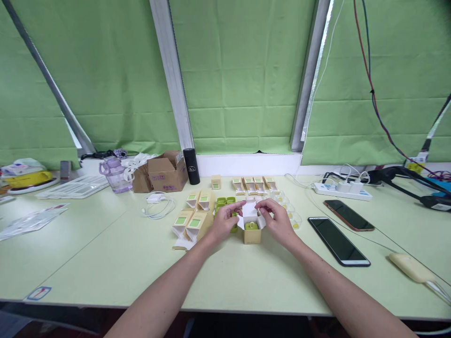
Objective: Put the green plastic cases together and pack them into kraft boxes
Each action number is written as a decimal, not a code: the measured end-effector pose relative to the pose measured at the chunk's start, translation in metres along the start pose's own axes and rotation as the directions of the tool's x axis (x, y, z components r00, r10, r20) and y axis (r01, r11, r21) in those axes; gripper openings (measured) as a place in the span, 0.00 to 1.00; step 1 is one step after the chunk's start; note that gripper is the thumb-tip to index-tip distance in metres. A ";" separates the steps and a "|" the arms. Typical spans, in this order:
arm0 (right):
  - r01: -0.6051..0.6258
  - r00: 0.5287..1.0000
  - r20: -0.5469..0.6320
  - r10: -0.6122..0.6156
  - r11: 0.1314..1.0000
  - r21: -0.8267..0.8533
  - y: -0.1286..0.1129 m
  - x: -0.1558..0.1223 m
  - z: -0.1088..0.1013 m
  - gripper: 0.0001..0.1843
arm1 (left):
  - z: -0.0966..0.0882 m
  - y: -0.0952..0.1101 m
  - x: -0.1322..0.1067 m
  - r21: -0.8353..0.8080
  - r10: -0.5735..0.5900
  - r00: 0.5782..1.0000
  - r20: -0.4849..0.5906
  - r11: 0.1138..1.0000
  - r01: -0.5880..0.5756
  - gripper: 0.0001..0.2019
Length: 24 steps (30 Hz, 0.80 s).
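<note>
A small yellow-beige cardboard box point(252, 237) stands upright on the table before me, its top open and white flaps raised. Inside it sits a green item point(251, 226) with a pale ring shape on top. My left hand point(226, 219) is at the box's left side, its thumb and index finger on the flaps. From the right, my right hand point(276, 217) pinches the edge of the tall back flap point(250, 209) between thumb and index finger. Partly behind my left hand are several green containers point(221, 201). Clear plastic pieces with yellow centres point(294, 220) lie beyond my right hand.
Several open beige boxes point(193, 220) lie left, with another row point(254, 185) behind. One closed box point(216, 182) stands near a black tumbler point(191, 166) and brown carton point(165, 171). Two phones point(338, 241), a power strip point(343, 190) and cables are on the right.
</note>
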State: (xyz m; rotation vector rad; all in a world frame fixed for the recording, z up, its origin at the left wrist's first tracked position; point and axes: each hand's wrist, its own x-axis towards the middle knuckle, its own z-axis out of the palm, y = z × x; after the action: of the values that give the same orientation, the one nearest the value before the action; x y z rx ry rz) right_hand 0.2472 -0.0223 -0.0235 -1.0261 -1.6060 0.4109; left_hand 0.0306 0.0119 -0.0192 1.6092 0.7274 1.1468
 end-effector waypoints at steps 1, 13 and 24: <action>-0.013 1.000 -0.026 0.013 1.000 0.010 0.002 0.001 0.000 0.11 | 0.000 0.000 0.000 -0.011 -0.003 1.000 0.000 1.000 0.003 0.33; -0.148 0.987 -0.043 0.156 0.977 0.156 0.018 0.002 0.006 0.20 | 0.004 -0.002 0.000 0.080 0.028 0.999 -0.040 0.996 -0.025 0.27; -0.267 0.963 0.135 0.234 0.902 0.338 0.016 0.001 0.010 0.27 | 0.001 -0.001 -0.002 0.110 0.081 0.996 -0.045 0.991 -0.075 0.23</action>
State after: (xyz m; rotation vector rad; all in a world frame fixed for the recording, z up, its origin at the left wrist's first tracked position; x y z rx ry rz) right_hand 0.2442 -0.0099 -0.0370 -0.9460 -1.4134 0.9018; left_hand 0.0308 0.0103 -0.0203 1.7182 0.7763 1.2254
